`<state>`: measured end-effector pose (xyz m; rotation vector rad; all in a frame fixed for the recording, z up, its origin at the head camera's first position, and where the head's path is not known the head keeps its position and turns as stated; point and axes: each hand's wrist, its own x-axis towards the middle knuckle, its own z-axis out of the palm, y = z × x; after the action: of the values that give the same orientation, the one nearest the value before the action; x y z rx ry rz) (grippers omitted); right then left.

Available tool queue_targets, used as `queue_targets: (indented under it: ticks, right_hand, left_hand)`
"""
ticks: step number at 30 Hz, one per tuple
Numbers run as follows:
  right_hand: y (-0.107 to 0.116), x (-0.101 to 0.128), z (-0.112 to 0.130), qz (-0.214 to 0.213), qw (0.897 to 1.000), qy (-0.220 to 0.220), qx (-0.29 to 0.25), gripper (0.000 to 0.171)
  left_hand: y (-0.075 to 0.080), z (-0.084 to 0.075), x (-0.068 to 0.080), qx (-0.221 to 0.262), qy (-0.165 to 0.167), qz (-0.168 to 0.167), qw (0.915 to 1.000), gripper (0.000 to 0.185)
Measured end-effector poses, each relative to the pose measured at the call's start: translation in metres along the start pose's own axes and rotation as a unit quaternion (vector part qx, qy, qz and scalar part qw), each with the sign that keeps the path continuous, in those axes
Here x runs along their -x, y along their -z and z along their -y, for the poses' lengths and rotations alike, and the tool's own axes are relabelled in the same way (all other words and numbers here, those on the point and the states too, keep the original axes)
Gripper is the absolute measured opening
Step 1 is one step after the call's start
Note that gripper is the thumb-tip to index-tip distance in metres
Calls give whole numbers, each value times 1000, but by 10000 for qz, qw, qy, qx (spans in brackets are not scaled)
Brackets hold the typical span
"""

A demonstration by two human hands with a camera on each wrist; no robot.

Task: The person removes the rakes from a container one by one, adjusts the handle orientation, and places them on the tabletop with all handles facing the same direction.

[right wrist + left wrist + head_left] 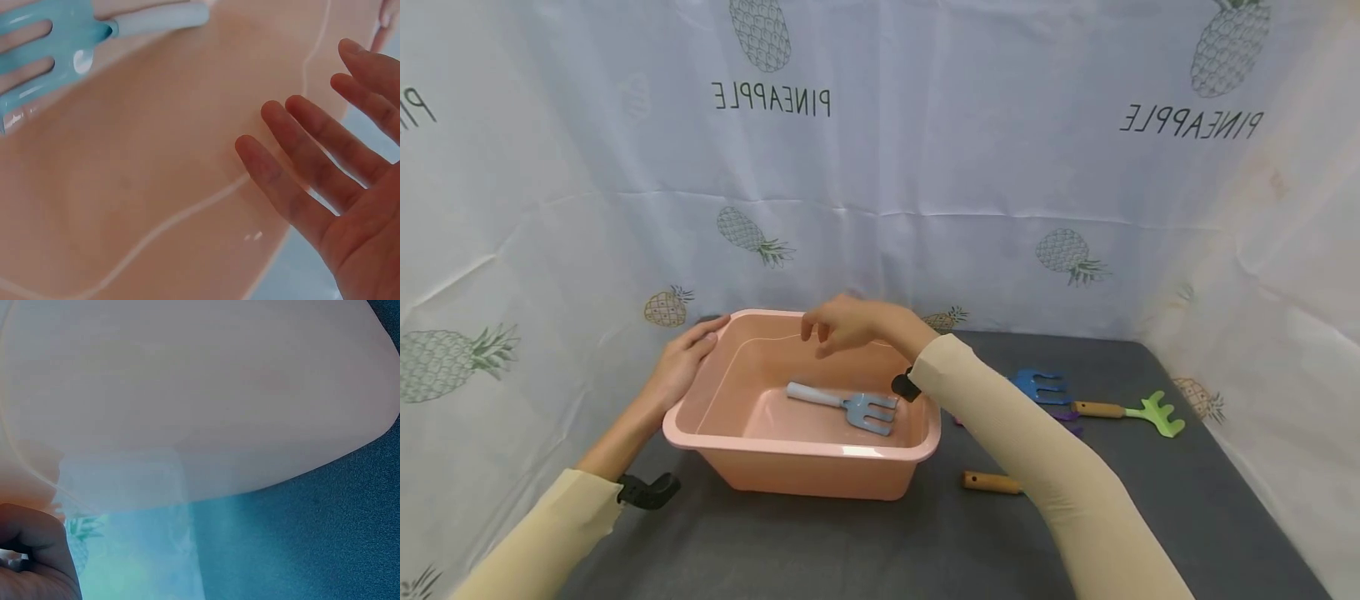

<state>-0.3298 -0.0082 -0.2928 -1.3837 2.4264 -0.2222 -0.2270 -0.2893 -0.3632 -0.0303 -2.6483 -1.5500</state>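
Hovering over the pink basin (808, 467), the right hand (842, 323) hung with its fingers (294, 187) spread loose and held nothing. Just below it and a little toward the person, the light blue hand fork (846, 406) lay flat on the basin floor. The left hand (681, 365) rested against the rim at the basin's far left corner, fingers lying relaxed along the edge.

— What was the pink basin (805, 467) under the left hand (681, 367) made of?
— Glossy, smooth plastic. The blue hand fork (850, 407) below the right hand (842, 323) had a shiny painted head and a matt pale handle.
— And beneath the basin?
— Matt grey cloth (850, 542), finely textured.
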Motion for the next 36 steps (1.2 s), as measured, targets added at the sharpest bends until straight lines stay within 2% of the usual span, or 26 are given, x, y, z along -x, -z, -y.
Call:
queue_targets:
  ticks: [6, 10, 13, 22, 27, 34, 36]
  right_hand:
    - [-17, -10, -2, 371, 9966, -344, -657, 40]
    - [-25, -11, -3, 577, 9887, -458, -1306, 45]
    - [-28, -13, -2, 830, 9821, -573, -1589, 50]
    - [-43, -32, 4, 1153, 9784, -949, -1430, 63]
    - [-51, -37, 5, 1063, 9836, -938, -1112, 61]
    - [-61, -43, -1, 900, 9936, -543, -422, 59]
    - [-64, -44, -3, 843, 9946, -463, -383, 59]
  left_hand:
    - [-1, 2, -1, 0, 3, 20, 10000, 54]
    - [-1, 2, -1, -20, -22, -9, 10000, 53]
    - [-1, 3, -1, -37, -29, -15, 10000, 54]
    - [-1, 1, 1, -29, -15, -2, 10000, 54]
    - [-2, 1, -1, -58, -21, -81, 9999, 53]
    - [-1, 3, -3, 74, 4, -72, 9999, 53]
    - [-1, 3, -3, 17, -13, -88, 10000, 53]
